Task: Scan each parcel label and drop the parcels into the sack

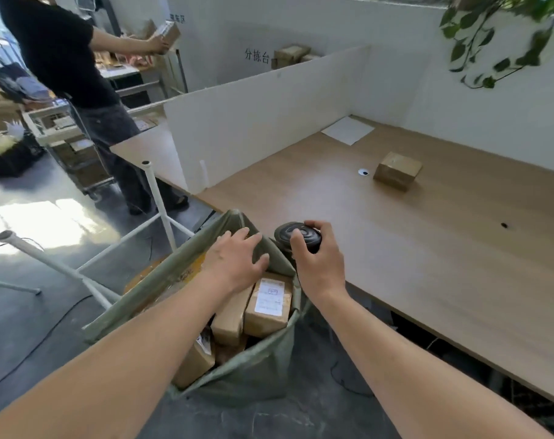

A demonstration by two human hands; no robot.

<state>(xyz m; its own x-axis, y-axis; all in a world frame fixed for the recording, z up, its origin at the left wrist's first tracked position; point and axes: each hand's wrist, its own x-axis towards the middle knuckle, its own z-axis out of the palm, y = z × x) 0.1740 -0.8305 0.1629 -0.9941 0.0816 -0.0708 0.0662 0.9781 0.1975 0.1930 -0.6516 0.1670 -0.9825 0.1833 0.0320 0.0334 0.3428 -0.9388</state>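
A green sack (253, 369) stands open on the floor by the table's near edge, holding several brown parcels. The top one (269, 304) shows a white label. My left hand (237, 259) hovers over the sack's mouth with fingers spread and holds nothing; its fingertips are at the far rim of the sack. My right hand (316, 258) grips a black handheld scanner (297, 237) just right of the sack. One brown parcel (397, 170) lies alone on the wooden table (427, 248), far from both hands.
White partition walls (253, 122) fence the table's back and left. A white sheet (347, 129) lies in the far corner, and a small white disc (363, 172) is beside the lone parcel. A white metal frame (155, 198) stands left of the sack. Another person (79, 74) holds a box at far left.
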